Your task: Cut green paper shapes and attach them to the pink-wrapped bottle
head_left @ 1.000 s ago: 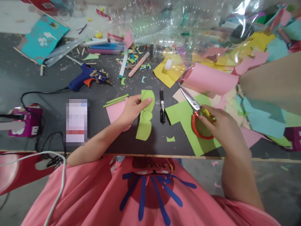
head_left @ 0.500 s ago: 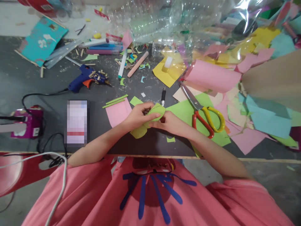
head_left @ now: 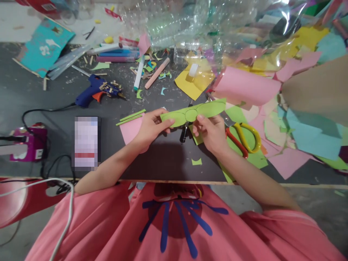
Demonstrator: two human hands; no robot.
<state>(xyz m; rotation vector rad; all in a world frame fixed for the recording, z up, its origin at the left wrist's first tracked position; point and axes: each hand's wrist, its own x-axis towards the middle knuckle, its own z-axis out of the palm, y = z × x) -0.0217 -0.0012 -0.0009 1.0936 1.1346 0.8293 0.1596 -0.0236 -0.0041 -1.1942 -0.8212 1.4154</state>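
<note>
A long green paper strip (head_left: 191, 115) with drawn outlines, a small round in its middle, is stretched between my two hands. My left hand (head_left: 154, 127) pinches its left end, thumb on top. My right hand (head_left: 213, 132) grips it right of the round part, thumb against the lower edge. Below the strip a black pen (head_left: 184, 134) lies on the table. Pink paper (head_left: 129, 130) with two rolled green sticks (head_left: 132, 115) on it is beside my left hand. Scissors (head_left: 248, 137) with red and yellow handles lie right of my right hand, on green paper (head_left: 251, 161).
A blue glue gun (head_left: 91, 90), a phone (head_left: 86, 143) and a purple box (head_left: 29, 143) with cables are on the left. Markers (head_left: 157, 73) and scraps lie ahead. A pink roll (head_left: 246, 88), coloured paper and clear plastic bottles (head_left: 168, 25) crowd the back and right.
The green paper, folded or bunched between my hands before, is now spread out in a long strip. My right hand has moved right, away from my left hand.
</note>
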